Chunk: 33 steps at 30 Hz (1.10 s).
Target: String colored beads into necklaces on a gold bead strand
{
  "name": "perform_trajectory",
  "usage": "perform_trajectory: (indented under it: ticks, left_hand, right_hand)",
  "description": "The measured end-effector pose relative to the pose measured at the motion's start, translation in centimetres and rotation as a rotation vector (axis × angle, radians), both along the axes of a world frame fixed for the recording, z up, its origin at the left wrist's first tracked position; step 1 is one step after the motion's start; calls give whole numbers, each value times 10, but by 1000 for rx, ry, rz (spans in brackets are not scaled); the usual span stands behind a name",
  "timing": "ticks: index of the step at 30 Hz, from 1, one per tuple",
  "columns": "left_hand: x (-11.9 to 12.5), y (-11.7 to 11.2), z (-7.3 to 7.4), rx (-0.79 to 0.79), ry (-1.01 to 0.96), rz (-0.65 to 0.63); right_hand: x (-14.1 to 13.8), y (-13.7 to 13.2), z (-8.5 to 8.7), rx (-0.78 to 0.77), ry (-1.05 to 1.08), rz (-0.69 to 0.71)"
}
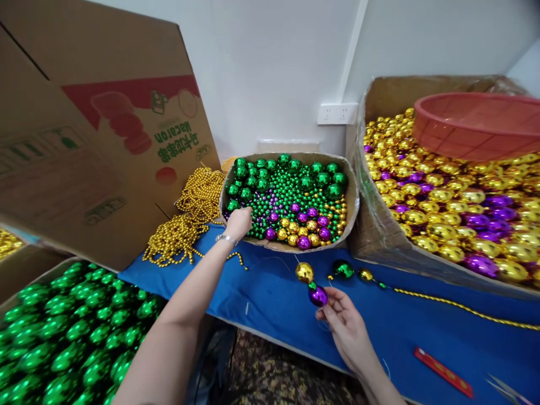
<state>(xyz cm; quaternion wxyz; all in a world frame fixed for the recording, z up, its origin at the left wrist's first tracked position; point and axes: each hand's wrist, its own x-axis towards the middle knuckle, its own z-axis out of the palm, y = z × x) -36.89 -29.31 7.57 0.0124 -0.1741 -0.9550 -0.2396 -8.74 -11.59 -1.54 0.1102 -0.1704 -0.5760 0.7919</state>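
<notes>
Right hand (pixel 346 326), lower centre: fingers (pixel 336 301) pinch purple ball (pixel 318 295) from the side, so green bead (pixel 312 286) and gold ball (pixel 304 272) beyond it stay unblocked; all three in one row, just over the tabletop (pixel 270 292). Left hand (pixel 239 223), centre: fingers curled at front left of bead bin (pixel 353 209); can't tell if they grip a bead. Bin sits upper centre, within easy reach, colours and sizes roughly grouped, likely for quick picking. Green ball (pixel 343 269) and gold cord (pixel 455 306) lie right of centre, out of the hands' way. Gold bead strands (pixel 202 194) heaped left of bin. Red tool (pixel 442 371) lower right, probably kept handy. Big box (pixel 379 230) upper right props red basket (pixel 472 124) on its balls.
</notes>
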Motion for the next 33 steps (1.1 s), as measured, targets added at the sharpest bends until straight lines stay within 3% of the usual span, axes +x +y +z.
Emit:
perform_trajectory:
  ticks: [2,5,10,12,16,18,22,33]
  left_hand:
    - [-16,4,-3,-23,-26,16]
    - [-21,13,-4,-19,-34,33]
    - [5,17,0,130,-26,3]
    - [27,15,-2,391,-148,-49]
    - [78,12,-12,1205,-674,-109]
    - [97,13,-15,1352,-823,-79]
    - [116,16,-16,1403,-898,-22]
    - [130,20,-16,1420,-895,18]
  right_hand:
    - [0,-1,-1,8,0,-6]
    - [0,0,-6,9,-3,-7]
    - [2,3,-9,27,8,0]
    - [2,2,-5,50,-3,-20]
    - [1,1,5,91,-30,-23]
    - [1,0,8,102,-45,-12]
    - [3,1,8,137,-59,-9]
    - [5,1,8,181,-83,7]
